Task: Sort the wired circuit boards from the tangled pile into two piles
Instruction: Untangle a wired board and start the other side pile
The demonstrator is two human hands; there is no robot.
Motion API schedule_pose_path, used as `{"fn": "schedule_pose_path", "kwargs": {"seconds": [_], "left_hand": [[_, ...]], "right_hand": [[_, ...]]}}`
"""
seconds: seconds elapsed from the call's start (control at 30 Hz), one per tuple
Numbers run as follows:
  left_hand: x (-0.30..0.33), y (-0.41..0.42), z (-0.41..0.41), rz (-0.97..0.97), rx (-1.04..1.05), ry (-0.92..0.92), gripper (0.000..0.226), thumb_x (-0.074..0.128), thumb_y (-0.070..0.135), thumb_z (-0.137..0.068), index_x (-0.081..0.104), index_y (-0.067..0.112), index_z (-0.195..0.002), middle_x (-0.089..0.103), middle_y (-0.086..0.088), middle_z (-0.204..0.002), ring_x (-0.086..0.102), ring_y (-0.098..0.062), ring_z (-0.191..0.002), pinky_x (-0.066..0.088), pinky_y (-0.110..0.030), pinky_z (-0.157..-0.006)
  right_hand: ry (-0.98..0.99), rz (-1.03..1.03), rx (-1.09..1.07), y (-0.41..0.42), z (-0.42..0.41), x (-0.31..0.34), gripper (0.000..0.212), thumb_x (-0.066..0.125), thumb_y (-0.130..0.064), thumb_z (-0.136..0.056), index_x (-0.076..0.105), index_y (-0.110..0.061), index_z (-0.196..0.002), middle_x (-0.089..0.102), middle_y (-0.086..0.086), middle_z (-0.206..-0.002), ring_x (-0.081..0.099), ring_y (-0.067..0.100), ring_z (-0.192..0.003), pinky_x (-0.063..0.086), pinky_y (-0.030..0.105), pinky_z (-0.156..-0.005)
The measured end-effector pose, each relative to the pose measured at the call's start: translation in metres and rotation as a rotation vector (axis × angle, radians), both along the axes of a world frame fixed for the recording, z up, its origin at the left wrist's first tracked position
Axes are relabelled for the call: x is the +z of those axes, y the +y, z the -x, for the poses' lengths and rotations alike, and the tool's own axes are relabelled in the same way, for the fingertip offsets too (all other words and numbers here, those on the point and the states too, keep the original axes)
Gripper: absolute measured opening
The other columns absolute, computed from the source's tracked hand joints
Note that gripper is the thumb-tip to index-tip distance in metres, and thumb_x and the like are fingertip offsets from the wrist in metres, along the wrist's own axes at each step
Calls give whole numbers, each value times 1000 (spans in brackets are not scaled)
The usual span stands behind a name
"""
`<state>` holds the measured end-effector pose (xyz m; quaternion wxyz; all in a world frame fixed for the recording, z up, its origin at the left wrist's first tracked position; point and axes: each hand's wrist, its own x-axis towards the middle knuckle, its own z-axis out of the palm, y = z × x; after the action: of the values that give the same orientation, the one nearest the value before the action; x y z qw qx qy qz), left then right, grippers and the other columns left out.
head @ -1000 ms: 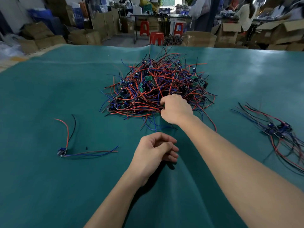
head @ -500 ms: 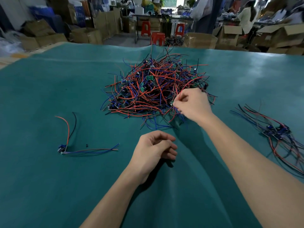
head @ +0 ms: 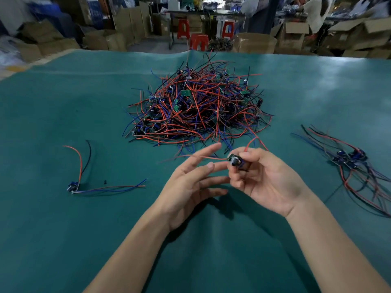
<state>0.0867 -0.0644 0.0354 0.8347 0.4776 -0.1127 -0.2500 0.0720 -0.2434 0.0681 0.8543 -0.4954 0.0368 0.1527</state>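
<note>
So the right hand (head: pixel 264 180) is palm-up with its fingers (head: pixel 240 176) curled round one small circuit board (head: pixel 236 160), pinching it at the fingertips just above the table (head: pixel 63 229), which has a teal cloth on it. You can make out a dark round part on the board, not much else, it's a bit blurry. A red wire (head: pixel 255 141) loops up from the board over the top of the right fingers and trails back toward the tangled pile (head: pixel 196 108). Another thin reddish wire (head: pixel 203 157) runs sideways from the board across the left fingers.

The left hand (head: pixel 190 187) isn't gripping anything: its fingers (head: pixel 208 149) are straight and spread apart, tips just beside the board and the right fingertips. Can't tell if they actually touch that thin wire or just sit behind it.

The big pile of red, blue and black wires with little green boards sits just beyond both sets of fingertips. Well off to the left of the left fingers lies a lone wired board (head: pixel 73 186), leads splayed out on the cloth. Well off to the right of the right fingers there's a small bunch of wired boards (head: pixel 349 157), wires fanning toward the near edge.

Behind the table: cardboard boxes (head: pixel 256 42) and red stools (head: pixel 198 40).
</note>
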Motion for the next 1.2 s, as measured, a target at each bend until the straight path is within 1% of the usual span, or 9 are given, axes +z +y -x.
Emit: {"fn": "schedule_pose_path", "kwargs": {"seconds": [0.17,0.33,0.6,0.73,0.8,0.9,0.97,1.07,1.2], "left_hand": [[3,4,-3,53,136,5,27,57,18,-92,73,17,-114,71,-14,-118,71,-23,-100,57,-25,-71],[-1,5,0,63,55,0,21,60,17,-89,77,11,-101,74,-13,-104,72,-22,-98,57,-26,-73],[-8,2,2,-140,-4,-203,33,59,7,-92,63,5,-124,67,-8,-129,66,-29,-116,56,-29,-84],[-5,4,1,-145,-47,-223,37,54,-7,-81,68,2,-114,68,-8,-127,67,-27,-114,55,-26,-83],[-5,4,2,-163,-48,-203,39,48,-18,-78,70,3,-102,71,-13,-120,68,-28,-110,55,-25,-81],[-7,2,0,-195,16,-151,39,39,-26,-76,65,2,-82,73,-17,-108,71,-25,-97,56,-23,-74],[-8,1,-1,-188,54,-106,37,36,-27,-79,61,0,-83,72,-18,-102,71,-23,-90,56,-23,-71],[-9,1,-3,-173,71,-74,35,35,-26,-82,60,-2,-88,71,-21,-99,70,-23,-87,57,-24,-71],[-9,1,-3,-160,76,-50,35,37,-25,-84,62,-1,-88,71,-22,-98,70,-24,-86,57,-24,-71]], "right_hand": [[-16,92,-136,-6,-6,-4,10,70,-22,-74,76,-14,-73,67,10,-70,59,16,-57,49,23,-50],[-4,136,-178,3,-8,-10,12,75,-25,-75,71,-14,-75,66,10,-65,59,15,-51,48,22,-47],[40,134,-393,-1,-10,-12,24,71,-13,-91,72,-16,-67,65,5,-64,57,12,-53,46,20,-49],[-81,162,-487,-47,-8,13,21,73,-17,-83,75,-16,-62,65,3,-62,56,10,-52,45,18,-48],[-146,327,-397,-81,-3,29,16,76,-28,-77,76,-17,-64,65,2,-64,56,9,-51,46,17,-47],[5,877,-228,-138,-2,47,28,80,-45,-70,75,-17,-69,64,2,-64,52,8,-47,38,16,-40],[166,1204,-197,-173,-17,51,32,83,-41,-74,72,-12,-65,58,4,-56,49,10,-41,28,14,-39],[297,1541,-155,-206,-50,51,34,81,-26,-83,62,-11,-60,54,5,-48,44,15,-34,25,13,-41],[367,2040,28,-194,-80,46,37,78,-32,-80,64,-7,-57,62,5,-48,58,19,-41,41,17,-44]]}}
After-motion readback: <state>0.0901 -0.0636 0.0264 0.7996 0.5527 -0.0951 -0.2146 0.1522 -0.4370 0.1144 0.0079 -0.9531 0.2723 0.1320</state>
